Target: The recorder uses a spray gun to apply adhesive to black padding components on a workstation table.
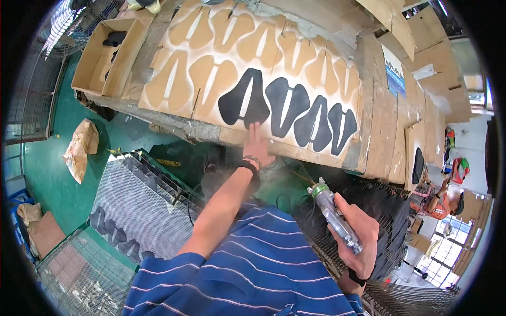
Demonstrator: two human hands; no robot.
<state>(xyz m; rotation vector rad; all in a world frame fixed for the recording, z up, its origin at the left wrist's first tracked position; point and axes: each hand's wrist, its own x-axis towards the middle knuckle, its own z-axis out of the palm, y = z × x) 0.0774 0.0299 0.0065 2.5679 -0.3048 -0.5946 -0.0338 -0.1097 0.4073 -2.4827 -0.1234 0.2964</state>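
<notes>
My right hand (360,231) is wrapped around a metal spray gun (335,213) with a green ring near its nozzle, in front of the bench's near edge. My left hand (256,146) reaches over that edge, its fingers stretched out and thumb apart. Its fingertips touch the lower end of a black hourglass-shaped piece (235,102) with a slot in the middle. To the right of it lie more such black pieces (287,105) in a row. They rest on a cardboard sheet (205,52) bearing bare brown outlines of the same shape, ringed by whitish overspray.
An open cardboard box (118,79) with dark pieces stands at the bench's left. Below are a mesh rack (139,195) holding dark pieces and a crumpled brown sack (81,147) on the green floor. At right, another person (438,206) is partly visible beyond a cardboard panel (415,152).
</notes>
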